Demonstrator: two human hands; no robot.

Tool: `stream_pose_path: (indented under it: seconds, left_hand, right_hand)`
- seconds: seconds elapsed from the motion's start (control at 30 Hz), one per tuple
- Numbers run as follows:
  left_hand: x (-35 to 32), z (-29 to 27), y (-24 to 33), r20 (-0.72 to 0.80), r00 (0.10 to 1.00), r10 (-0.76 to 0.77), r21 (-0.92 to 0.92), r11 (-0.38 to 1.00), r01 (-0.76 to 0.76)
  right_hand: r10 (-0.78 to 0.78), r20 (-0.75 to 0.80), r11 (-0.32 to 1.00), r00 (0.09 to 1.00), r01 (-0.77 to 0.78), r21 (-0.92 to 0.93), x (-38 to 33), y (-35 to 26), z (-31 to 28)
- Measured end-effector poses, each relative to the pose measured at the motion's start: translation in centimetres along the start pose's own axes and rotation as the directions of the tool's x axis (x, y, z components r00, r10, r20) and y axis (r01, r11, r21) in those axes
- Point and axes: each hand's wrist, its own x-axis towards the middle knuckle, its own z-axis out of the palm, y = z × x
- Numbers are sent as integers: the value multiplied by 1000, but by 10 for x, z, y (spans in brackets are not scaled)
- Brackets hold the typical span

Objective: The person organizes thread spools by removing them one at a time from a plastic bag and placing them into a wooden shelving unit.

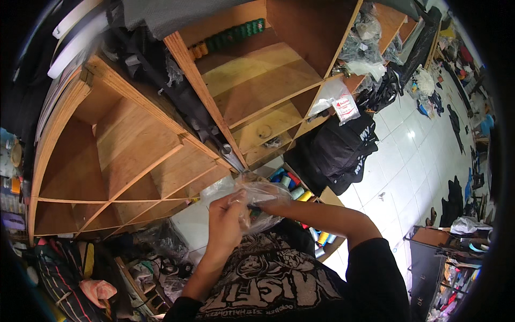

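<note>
A clear plastic bag (272, 189) hangs in front of my chest. My left hand (225, 217) is closed on the bag's left edge, with the fingers pinching the film. My right hand (268, 208) reaches into the bag from the right. Its fingertips are covered by the crinkled plastic, so I cannot tell whether they hold anything. Small dark and greenish items (254, 212) show through the film near them, too blurred to name. Just beyond the bag, thread spools (304, 196) of several colours lie in a cardboard box (328, 197).
Wooden shelving (268, 99) stands ahead, with green spools (236, 35) in its upper compartment. Another wooden shelf unit (134, 139) is at left. Black backpacks (343, 150) lie on the white tiled floor (399, 155). Plastic-wrapped goods (365, 40) crowd the far right shelf.
</note>
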Motion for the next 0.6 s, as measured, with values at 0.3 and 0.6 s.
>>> stream_pose_path:
  seconds: [0.3,0.6]
  left_hand:
    - [10,-18,28,-88,996,-17,-126,992,6]
    - [12,5,38,-351,936,27,-60,997,-52]
  right_hand:
    - [286,590,916,755,-36,-399,67,-116,-73]
    - [-59,163,867,985,-30,497,118,-117,-203]
